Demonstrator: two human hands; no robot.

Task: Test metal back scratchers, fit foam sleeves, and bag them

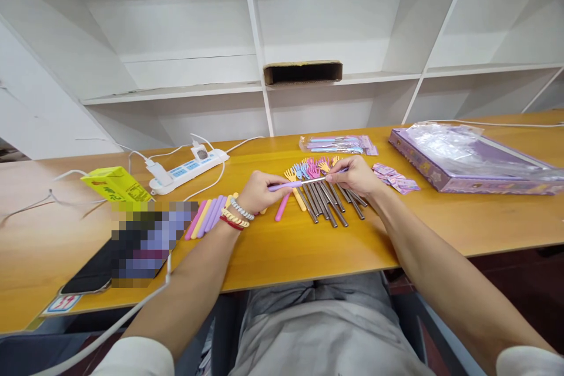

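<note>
My left hand is closed round the purple handle of a back scratcher, held level above the table. The fingers of my right hand pinch the far end of its metal rod and hide that tip. Beneath my hands lies a pile of metal rods with hand-shaped heads in yellow, blue and pink. A pink handle and a yellow handle lie at the pile's left side. Beside my left wrist is a row of pink, yellow and purple handles, partly hidden by the wrist.
Bagged back scratchers lie behind the pile, with purple cards to its right. A purple box holds clear plastic bags. Leftward are a power strip, a yellow carton and a phone. White shelving stands behind.
</note>
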